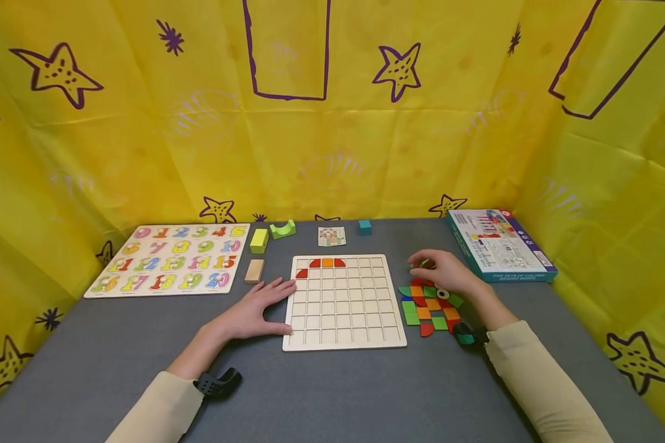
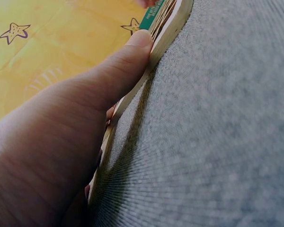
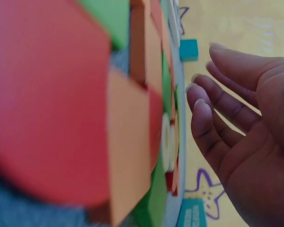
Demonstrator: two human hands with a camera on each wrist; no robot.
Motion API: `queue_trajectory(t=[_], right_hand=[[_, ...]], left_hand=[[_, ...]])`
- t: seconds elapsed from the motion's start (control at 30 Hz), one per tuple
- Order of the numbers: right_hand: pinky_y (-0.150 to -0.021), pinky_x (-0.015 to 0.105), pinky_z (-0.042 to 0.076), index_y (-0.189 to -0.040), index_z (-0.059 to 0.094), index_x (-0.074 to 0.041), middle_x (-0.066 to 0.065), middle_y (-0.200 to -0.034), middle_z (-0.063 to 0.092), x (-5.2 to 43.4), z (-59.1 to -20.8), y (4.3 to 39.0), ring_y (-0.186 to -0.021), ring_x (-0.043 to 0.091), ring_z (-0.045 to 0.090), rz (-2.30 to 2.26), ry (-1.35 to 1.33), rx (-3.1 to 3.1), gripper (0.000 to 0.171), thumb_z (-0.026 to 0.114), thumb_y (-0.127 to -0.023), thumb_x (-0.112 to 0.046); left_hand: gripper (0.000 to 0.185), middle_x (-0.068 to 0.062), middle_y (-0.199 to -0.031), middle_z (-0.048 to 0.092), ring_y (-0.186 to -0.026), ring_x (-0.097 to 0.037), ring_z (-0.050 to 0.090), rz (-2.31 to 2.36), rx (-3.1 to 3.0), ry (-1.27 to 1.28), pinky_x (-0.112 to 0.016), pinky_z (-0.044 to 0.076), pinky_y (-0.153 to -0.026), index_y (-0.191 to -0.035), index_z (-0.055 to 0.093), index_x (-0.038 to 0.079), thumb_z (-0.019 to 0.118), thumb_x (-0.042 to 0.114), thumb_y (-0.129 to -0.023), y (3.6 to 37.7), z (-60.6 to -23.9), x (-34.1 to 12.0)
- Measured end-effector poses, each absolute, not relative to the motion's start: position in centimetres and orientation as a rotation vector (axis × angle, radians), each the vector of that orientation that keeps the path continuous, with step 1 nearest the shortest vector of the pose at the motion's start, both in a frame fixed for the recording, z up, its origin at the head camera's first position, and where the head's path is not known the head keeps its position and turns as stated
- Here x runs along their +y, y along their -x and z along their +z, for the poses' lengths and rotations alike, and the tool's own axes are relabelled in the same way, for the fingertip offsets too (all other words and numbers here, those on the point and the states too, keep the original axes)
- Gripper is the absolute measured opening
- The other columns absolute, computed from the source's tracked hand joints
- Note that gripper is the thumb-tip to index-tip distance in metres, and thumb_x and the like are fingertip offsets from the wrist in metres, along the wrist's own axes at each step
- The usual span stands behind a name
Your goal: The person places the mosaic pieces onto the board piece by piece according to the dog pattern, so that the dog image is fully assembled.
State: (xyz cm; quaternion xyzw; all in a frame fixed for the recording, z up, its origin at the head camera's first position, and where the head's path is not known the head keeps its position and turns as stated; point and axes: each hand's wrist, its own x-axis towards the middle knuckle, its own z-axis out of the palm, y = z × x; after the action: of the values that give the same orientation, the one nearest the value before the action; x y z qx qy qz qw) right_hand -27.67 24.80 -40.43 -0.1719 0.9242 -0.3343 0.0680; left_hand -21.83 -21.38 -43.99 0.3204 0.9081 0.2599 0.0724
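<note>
Two hands are working on a grey bench (image 1: 366, 394) walled by yellow star-printed cloth (image 1: 144, 123): left hand (image 1: 255, 314), spread flat, is bracing the grid board (image 1: 343, 320); right hand (image 1: 449, 274), loosely spread, is hovering over coloured tiles (image 1: 429, 307).

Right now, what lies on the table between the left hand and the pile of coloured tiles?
In the head view, the wooden grid board lies between the left hand and the coloured tiles.
</note>
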Motion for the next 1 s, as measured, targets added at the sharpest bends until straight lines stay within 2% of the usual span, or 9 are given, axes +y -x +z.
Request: queue_trajectory(t=[0.33, 1.0], right_hand=[[-0.077, 0.037, 0.051, -0.122, 0.069, -0.005, 0.009, -0.105, 0.067, 26.3, -40.9, 27.8, -0.088, 0.026, 0.059, -1.026, 0.518, 2.789, 0.028, 0.069, -0.098, -0.020], [-0.080, 0.040, 0.051, -0.123, 0.067, -0.001, 0.012, -0.107, 0.066, 27.4, -41.2, 28.1, -0.089, 0.026, 0.057, -0.966, 0.506, 2.834, 0.030, 0.071, -0.096, -0.014]], left_hand=[[0.095, 0.000, -0.162, 0.033, -0.152, -0.031, 0.018, 0.785, 2.734, -0.949, -0.059, 0.006, -0.120, -0.157, 0.039, 0.015, 0.073, 0.064, -0.083, 21.8, -43.9, -21.4], [0.096, 0.000, -0.162, 0.033, -0.152, -0.031, 0.017, 0.783, 2.718, -0.949, -0.059, 0.005, -0.120, -0.157, 0.039, 0.014, 0.073, 0.064, -0.083, 21.7, -43.8, -21.4]])
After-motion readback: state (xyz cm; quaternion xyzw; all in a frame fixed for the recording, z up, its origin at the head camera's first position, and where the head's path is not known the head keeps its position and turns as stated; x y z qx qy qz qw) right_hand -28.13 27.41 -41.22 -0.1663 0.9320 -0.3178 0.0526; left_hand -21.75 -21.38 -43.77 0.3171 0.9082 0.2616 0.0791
